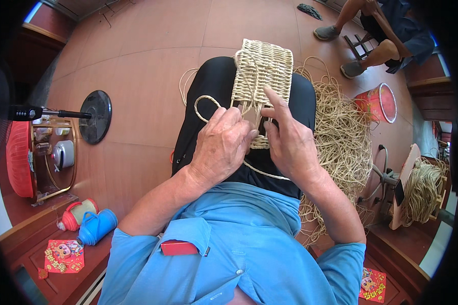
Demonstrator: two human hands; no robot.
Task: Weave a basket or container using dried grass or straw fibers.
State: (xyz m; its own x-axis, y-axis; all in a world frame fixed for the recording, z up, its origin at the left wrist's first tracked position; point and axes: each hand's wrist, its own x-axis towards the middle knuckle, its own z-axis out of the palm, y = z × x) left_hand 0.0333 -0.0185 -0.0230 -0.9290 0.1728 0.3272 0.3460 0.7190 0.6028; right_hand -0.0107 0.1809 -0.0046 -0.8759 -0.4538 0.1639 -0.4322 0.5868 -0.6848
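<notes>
Across my lap lies a woven panel point(264, 63) of pale straw-coloured cord, its far part tightly woven. Bare lengthwise strands cross a gap nearer me, with a short woven band point(260, 143) at the near end. My left hand point(221, 145) is closed at the left of this gap, fingers pinched on a twisted straw cord point(201, 104) that loops out beside it. My right hand point(292, 140) grips the panel's right side at the gap, index finger stretched over the weave and thumb by the strands. The fingertips partly hide the strands.
A big heap of loose cord point(341, 137) lies right of my legs, beside a red bucket point(384, 103). Another cord bundle point(423, 190) sits further right. A person point(387, 40) sits at the far right. Left are a fan point(95, 117) and a blue flask point(97, 227).
</notes>
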